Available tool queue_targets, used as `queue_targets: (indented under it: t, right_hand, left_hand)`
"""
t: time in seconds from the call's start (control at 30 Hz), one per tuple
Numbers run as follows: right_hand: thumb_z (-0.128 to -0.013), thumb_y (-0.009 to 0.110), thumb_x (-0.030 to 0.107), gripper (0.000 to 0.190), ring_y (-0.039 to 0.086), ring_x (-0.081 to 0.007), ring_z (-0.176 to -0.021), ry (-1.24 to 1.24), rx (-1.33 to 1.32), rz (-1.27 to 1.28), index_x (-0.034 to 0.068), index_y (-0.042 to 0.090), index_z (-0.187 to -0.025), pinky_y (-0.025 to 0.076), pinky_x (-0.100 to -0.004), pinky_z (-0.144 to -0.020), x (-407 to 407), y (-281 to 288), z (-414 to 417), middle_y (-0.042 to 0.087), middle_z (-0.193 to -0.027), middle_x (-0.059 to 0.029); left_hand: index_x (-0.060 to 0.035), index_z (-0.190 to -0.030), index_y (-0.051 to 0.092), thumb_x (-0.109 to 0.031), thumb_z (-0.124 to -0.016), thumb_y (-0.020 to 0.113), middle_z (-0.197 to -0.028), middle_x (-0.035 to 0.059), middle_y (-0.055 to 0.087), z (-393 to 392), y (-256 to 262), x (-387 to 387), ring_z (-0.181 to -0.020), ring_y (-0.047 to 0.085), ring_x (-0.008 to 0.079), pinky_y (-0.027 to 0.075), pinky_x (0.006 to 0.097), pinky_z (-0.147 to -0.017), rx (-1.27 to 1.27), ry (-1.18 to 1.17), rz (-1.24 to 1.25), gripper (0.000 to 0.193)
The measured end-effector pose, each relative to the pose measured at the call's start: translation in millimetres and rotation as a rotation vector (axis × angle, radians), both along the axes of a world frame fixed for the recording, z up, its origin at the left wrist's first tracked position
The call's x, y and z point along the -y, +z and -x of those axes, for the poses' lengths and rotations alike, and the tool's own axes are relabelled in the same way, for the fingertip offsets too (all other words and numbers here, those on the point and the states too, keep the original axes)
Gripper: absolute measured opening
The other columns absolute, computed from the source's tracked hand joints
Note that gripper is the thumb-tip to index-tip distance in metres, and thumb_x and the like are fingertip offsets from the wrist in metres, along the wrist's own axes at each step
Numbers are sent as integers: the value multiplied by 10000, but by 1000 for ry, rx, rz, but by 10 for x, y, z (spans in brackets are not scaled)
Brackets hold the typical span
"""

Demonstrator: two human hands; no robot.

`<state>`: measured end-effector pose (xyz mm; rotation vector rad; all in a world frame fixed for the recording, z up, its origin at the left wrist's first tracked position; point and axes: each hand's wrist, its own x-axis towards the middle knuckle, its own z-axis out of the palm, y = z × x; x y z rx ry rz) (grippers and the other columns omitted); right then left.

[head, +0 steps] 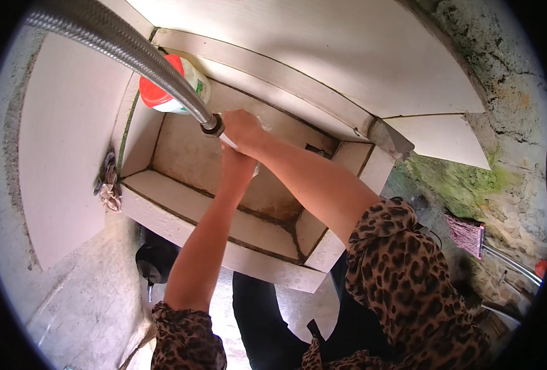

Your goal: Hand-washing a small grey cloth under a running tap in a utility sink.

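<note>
My right hand [242, 127] and my left hand [237, 158] are together over a tiled sink basin [185, 143], the right one partly covering the left. Right beside them, a braided metal hose [162, 74] ends in a metal nut. From that nut a short whitish streak runs down onto my hands; whether it is water or a spout is not plain. My fingers are mostly hidden, so I cannot make out anything held in them. In the far left corner of the basin stands a whitish plastic tub with a red lid [155, 90], partly behind the hose.
A crumpled rag [110, 185] lies at the basin's left edge. Below the rim is a black object [157, 259]. To the right, a pinkish broom head [465, 233] with a metal handle leans near a rough mossy wall [477, 185]. A dark drain [317, 150] shows in the basin floor.
</note>
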<state>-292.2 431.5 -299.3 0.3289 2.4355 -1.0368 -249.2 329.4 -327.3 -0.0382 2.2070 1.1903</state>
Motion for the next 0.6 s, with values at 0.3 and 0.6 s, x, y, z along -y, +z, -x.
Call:
queue_targets:
  t: [0.3,0.6]
  right_hand:
    - [-795,699,547,1073,229,-355,-1401,-538,309,1097,137,32,-1528,287,-630,-1027,-419,-38,-193,123,-1559,-196]
    - [-887,588,536,685,589,-254,-1015,-601,167,1965,115,429,-1403,493,-393,-913,-236,-115,-617,550,-1236,-145]
  left_hand:
    - [-70,-1205,497,-316,-893,592,-933,117,589,63,98,377,-813,600,218,501,318,-607,740,457,-620,409]
    - [-27,-1246,455,-386,-881,619,-1108,132,511,-453,556,18,-786,540,138,514,263,-599,1534,845,-1825,537]
